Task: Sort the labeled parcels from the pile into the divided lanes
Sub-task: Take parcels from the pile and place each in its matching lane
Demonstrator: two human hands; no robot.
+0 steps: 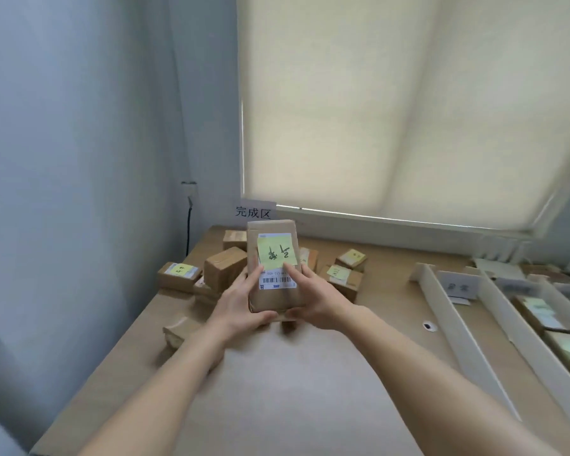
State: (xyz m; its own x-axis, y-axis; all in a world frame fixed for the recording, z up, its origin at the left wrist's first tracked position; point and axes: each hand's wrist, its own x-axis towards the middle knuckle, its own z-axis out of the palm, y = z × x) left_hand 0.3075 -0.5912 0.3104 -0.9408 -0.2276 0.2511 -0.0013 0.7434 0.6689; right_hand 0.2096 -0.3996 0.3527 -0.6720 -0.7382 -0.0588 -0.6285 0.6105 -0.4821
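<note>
I hold a brown cardboard parcel (274, 299) upright above the table, its face towards me. It carries a white barcode label and a yellow-green sticky note (277, 253) with handwriting. My left hand (241, 306) grips its lower left side and bottom edge. My right hand (310, 299) grips the lower right side, with the thumb lying on the label. Behind it lies the pile of brown parcels (224, 269), some bearing yellow notes. The divided lanes (454, 320), made of white partitions, run along the right side of the table.
A white sign with printed characters (254, 212) stands at the back wall. Several parcels (540, 315) lie in the far right lanes, and a small card (458, 286) marks one lane. A dark spot (427, 325) sits on the tabletop (310, 373). A blind covers the window behind.
</note>
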